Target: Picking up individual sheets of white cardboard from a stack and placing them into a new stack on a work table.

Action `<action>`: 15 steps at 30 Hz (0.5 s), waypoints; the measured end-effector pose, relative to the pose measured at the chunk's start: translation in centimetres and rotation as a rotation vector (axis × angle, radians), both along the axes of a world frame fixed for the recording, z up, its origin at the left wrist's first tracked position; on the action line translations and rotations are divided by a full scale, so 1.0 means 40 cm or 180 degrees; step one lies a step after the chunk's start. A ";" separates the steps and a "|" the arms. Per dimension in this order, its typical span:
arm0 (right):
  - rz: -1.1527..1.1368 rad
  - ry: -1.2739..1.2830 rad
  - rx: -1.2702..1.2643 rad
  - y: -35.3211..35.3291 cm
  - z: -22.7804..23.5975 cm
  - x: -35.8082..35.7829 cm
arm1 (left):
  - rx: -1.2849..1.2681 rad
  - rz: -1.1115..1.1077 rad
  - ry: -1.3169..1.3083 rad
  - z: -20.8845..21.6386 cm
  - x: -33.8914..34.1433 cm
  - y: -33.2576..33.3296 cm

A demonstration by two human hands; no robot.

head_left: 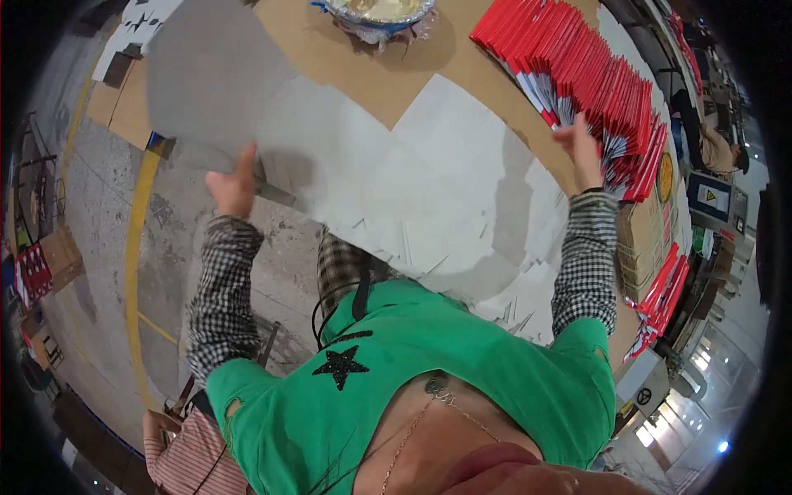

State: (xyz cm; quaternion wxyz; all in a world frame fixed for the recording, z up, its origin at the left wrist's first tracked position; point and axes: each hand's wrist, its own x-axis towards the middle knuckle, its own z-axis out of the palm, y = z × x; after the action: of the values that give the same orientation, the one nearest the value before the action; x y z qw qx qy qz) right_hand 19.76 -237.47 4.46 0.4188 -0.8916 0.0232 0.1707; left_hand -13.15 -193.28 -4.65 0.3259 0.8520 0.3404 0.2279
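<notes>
My left hand (pixel 233 183) is off the table's left side, thumb and fingers apart. Just beyond it is a large greyish-white sheet (pixel 210 70), blurred by motion; no grip on it shows. On the right, my right hand (pixel 580 153) is closed, thumb against fingers, at the near edge of a long fanned row of red folded paper pieces (pixel 577 62). It pinches one of them, partly hidden by the fingers. White paper sheets (pixel 437 181) lie spread over the table between my hands, some with cut, lifted flaps along the near edge.
A plastic-wrapped bowl (pixel 381 16) of pale paste stands at the far side of the brown tabletop (pixel 338 62). Cardboard (pixel 643 247) and more red pieces (pixel 660 301) lie to the right. A person in stripes (pixel 198 454) is at lower left; another person (pixel 718 148) is far right.
</notes>
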 end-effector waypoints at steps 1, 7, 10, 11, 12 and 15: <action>0.0224 0.0043 -0.0593 -0.043 -0.055 0.022 | -0.1015 -0.0002 -0.0270 -0.019 -0.016 0.050; 0.0307 -0.0552 -0.1082 0.085 -0.067 -0.101 | -0.2958 0.1093 0.0484 0.035 0.041 0.114; 0.0424 -0.0616 -0.1649 -0.035 -0.209 -0.067 | -0.0234 0.0137 0.0625 0.092 0.046 0.040; 0.0449 -0.0622 -0.1646 -0.066 -0.241 -0.072 | -0.0284 -0.0100 0.0537 0.114 0.030 0.012; 0.0533 -0.0958 -0.1967 -0.093 -0.268 -0.076 | -0.0272 -0.0108 0.0499 0.109 0.022 0.011; 0.0510 -0.1325 -0.2219 -0.084 -0.288 -0.061 | -0.1601 0.0483 -0.1016 0.004 0.012 0.072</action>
State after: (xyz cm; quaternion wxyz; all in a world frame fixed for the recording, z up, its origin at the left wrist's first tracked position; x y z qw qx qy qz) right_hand 17.34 -240.83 -7.04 0.0729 -0.9945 -0.0751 0.0007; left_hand -12.66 -190.39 -4.50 0.5581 0.6702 0.3932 0.2912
